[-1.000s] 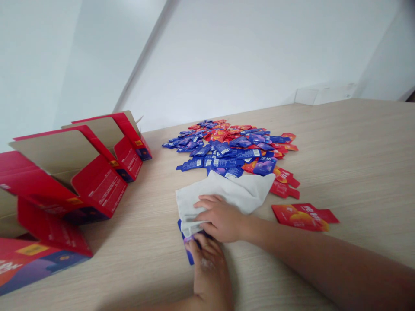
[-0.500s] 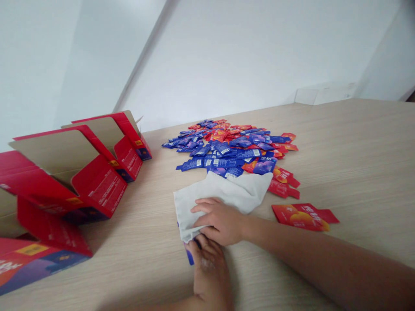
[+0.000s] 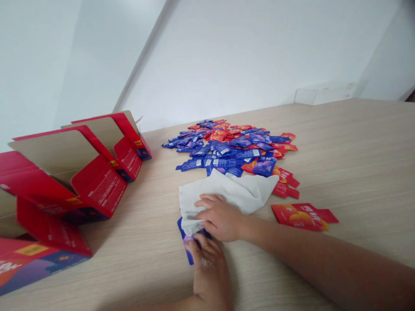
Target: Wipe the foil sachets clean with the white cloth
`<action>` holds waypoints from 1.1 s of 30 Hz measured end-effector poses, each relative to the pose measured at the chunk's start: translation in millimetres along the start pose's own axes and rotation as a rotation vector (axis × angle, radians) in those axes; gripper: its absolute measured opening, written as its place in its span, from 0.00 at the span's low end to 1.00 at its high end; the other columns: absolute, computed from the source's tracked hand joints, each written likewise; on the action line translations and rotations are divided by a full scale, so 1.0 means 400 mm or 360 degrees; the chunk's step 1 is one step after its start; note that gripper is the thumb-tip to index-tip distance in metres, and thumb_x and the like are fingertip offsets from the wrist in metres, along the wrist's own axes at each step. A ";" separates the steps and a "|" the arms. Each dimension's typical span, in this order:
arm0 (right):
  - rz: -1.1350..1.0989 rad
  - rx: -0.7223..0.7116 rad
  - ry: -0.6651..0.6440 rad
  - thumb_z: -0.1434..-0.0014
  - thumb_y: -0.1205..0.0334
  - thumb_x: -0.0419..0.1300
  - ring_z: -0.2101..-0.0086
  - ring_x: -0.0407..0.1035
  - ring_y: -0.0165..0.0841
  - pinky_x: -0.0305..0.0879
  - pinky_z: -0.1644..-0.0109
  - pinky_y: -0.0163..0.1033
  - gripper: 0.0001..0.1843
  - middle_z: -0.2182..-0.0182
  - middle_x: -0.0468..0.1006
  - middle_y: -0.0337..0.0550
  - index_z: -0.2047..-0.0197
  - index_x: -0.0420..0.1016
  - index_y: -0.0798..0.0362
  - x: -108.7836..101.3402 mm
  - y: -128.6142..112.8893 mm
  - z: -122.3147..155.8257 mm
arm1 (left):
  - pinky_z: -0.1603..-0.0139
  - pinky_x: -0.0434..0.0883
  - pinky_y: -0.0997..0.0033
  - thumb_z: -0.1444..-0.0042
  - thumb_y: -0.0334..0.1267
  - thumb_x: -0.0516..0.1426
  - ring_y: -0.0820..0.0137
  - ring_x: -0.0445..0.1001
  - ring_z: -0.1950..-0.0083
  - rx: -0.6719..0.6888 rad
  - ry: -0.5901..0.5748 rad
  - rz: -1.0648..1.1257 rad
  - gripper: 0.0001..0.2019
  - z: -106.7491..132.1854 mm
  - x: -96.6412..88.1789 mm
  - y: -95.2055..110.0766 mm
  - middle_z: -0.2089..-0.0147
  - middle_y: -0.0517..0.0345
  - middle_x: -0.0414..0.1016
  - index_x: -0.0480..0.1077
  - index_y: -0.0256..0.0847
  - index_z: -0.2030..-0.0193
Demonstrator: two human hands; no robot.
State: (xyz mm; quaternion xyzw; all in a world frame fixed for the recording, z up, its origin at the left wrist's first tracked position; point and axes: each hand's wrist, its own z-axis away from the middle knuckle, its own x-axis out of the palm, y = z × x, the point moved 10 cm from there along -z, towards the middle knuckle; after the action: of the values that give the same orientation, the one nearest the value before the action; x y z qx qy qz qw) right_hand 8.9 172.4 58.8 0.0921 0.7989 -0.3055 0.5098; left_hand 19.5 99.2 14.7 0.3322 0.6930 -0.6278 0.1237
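Observation:
A white cloth (image 3: 227, 190) is spread on the table, partly covering a blue and purple sachet (image 3: 189, 249). My right hand (image 3: 222, 216) rests on the cloth with its fingers bent, gripping it from above. Just below, my left hand (image 3: 209, 259) holds the near part of the sachet down against the tabletop, its fingertips on the printed face. The sachet's far part is hidden under the cloth. Beyond the cloth lies a heap of blue sachets (image 3: 223, 149) mixed with red and orange sachets (image 3: 218, 134).
Several open red boxes (image 3: 97, 185) stand in a row on the left, flaps up. A single red sachet (image 3: 301, 216) lies to the right, beside my right forearm. A white folded piece (image 3: 324, 95) sits at the back against the wall.
My right hand and the cloth have shifted slightly to the right and away, uncovering more of the blue sachet. My left hand has stayed in place.

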 end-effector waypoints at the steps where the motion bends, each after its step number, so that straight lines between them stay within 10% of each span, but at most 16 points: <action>1: -0.0010 -0.0032 -0.0001 0.39 0.61 0.53 0.38 0.53 0.44 0.50 0.38 0.54 0.15 0.42 0.69 0.45 0.52 0.78 0.47 -0.001 -0.005 0.001 | 0.46 0.70 0.49 0.46 0.26 0.48 0.53 0.78 0.55 -0.0002 -0.0007 0.0018 0.19 -0.001 -0.001 0.002 0.54 0.30 0.78 0.75 0.24 0.53; 33: -0.0005 -0.0107 -0.0005 0.38 0.61 0.53 0.38 0.53 0.43 0.50 0.37 0.54 0.15 0.42 0.69 0.45 0.54 0.79 0.48 -0.002 -0.014 0.003 | 0.40 0.63 0.45 0.46 0.24 0.50 0.50 0.76 0.49 -0.0221 -0.0161 0.0156 0.19 -0.003 0.018 -0.003 0.50 0.27 0.75 0.72 0.21 0.50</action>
State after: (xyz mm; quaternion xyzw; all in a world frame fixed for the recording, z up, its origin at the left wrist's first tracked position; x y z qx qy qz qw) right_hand 7.4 167.3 61.3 0.0730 0.8081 -0.2794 0.5134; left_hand 13.6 102.5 11.4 0.3241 0.7106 -0.5875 0.2118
